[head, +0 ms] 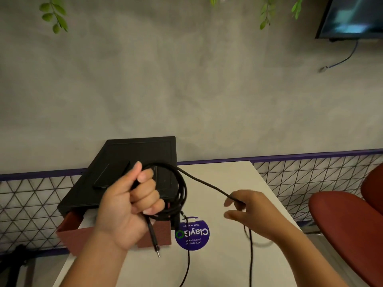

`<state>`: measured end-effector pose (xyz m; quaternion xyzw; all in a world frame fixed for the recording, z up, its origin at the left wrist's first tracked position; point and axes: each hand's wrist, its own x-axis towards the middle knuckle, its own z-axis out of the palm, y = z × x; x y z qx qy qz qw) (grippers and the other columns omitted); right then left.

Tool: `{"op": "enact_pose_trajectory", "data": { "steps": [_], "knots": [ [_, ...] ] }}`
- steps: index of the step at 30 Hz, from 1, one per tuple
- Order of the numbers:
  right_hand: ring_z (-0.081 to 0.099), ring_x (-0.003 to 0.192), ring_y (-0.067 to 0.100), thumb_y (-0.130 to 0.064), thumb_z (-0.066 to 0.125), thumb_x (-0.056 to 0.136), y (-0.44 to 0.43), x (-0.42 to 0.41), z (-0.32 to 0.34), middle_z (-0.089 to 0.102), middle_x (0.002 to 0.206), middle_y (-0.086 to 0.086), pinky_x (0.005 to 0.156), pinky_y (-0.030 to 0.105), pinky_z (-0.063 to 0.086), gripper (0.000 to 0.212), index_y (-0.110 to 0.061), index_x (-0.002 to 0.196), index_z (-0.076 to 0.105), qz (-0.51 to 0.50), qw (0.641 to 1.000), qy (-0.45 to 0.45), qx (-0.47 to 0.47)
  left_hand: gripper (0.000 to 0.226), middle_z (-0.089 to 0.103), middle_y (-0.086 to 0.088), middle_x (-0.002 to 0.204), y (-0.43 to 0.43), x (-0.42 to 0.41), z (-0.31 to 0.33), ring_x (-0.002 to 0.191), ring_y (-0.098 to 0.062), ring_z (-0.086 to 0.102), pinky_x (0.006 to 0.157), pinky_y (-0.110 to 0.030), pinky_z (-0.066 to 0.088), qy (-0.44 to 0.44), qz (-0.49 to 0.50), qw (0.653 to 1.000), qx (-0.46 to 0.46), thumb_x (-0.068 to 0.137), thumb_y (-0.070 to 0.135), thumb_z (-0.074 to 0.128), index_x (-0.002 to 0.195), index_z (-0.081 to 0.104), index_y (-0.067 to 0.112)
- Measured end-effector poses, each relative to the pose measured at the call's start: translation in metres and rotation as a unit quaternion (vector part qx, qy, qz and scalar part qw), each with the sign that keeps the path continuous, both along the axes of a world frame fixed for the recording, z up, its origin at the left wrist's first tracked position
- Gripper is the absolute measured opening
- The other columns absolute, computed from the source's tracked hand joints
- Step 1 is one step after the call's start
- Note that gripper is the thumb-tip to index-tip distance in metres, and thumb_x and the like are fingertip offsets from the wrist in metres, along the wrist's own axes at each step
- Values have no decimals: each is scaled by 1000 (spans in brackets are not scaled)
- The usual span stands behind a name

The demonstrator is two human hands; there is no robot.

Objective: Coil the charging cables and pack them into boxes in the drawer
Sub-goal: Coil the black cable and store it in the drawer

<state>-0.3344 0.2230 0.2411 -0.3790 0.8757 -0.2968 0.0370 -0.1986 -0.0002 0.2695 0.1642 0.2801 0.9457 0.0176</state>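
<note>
A table is standing at lower centre, a mesh railing behind it. A drawer unit is sitting on its left part, its drawer pulled out. In front, a left hand is gripping a coiled cable; rightwards, a right hand is pinching the same cable.

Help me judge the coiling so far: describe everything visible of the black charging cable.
The black charging cable is thin and matte, rubbery-looking. Several loops are gathered in the left hand, which grips them in front of the open drawer. A short end with a metal plug hangs below that fist. One strand runs taut to the right hand, which pinches it; two loose lengths run down out of frame, uncoiled.
</note>
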Motion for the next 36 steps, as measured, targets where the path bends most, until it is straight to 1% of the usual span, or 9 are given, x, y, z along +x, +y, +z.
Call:
{"op": "enact_pose_trajectory", "data": {
  "steps": [4, 8, 12, 14, 17, 22, 26, 31, 36],
  "knots": [
    [47, 110, 11, -33, 61, 88, 10, -19, -17, 48, 115, -11, 89, 21, 37, 37, -31, 124, 55, -42, 995, 52, 78, 59, 37, -6, 71, -11, 6, -2, 63, -19, 34, 69, -32, 31, 6, 4, 1000, -12, 102, 38, 4, 105, 51, 1],
    [51, 65, 6, -25, 55, 92, 18, -32, -15, 61, 74, -6, 62, 18, 38, 17, -21, 103, 68, -81, 996, -17, -15, 62, 36, -6, 73, -22, 13, 3, 65, -20, 33, 72, -33, 31, -33, 15, 999, -14, 101, 39, 1, 107, 50, 1],
    [38, 41, 0, -17, 68, 82, 27, -33, 2, 47, 58, -2, 43, 9, 30, 9, -24, 86, 68, -82, 967, -150, -189, 64, 36, -8, 76, -38, 15, -2, 67, -22, 33, 75, -35, 32, -43, -11, 999, 11, 101, 39, -2, 110, 48, 1],
    [43, 38, -3, -10, 64, 84, 26, -30, 10, 50, 49, -10, 40, 7, 33, 7, -16, 86, 68, -74, 949, -184, -247, 51, 35, -6, 69, -31, 10, 5, 61, -19, 33, 69, -34, 36, -35, 18, 999, -3, 102, 35, 14, 101, 53, 3],
    [52, 54, -5, -14, 60, 87, 15, -27, 13, 62, 61, -13, 54, 8, 37, 10, -17, 81, 68, -66, 960, -140, -235, 26, 17, 7, 47, -4, 10, 4, 40, -9, 12, 37, -21, 32, -95, 207, 968, -104, 68, 34, 70, 57, 54, 16],
    [50, 76, 12, -16, 60, 89, 0, -22, 8, 58, 78, -7, 66, 19, 36, 17, -22, 73, 60, -40, 994, 42, -96, 46, 25, 11, 37, 15, 5, 6, 32, -6, 12, 32, -19, 28, -120, 197, 960, -156, 41, 41, 90, 52, 51, 18],
    [48, 76, 20, -15, 78, 72, -10, -16, 7, 54, 82, -3, 64, 28, 33, 16, -26, 70, 66, 35, 957, 284, 46, 47, 25, 11, 37, 18, 2, 6, 28, -2, 23, 32, -19, 29, -123, 194, 960, -161, 40, 41, 91, 52, 51, 17],
    [49, 78, 17, -15, 56, 92, -24, -8, 1, 43, 90, -4, 59, 9, 27, 10, -16, 96, 65, 58, 979, 193, 11, 46, 26, 10, 37, 18, 2, 8, 27, -2, 24, 32, -19, 30, -127, 192, 963, -143, 41, 39, 90, 53, 51, 17],
    [43, 118, 9, -12, 52, 93, -32, 5, -29, 30, 139, -10, 87, 1, 31, 39, -25, 129, 44, 67, 994, 83, -18, 36, 25, 10, 38, 20, 3, 9, 27, -2, 23, 31, -18, 29, -155, 217, 954, -134, 61, 40, 78, 52, 51, 17]
  ]
}}
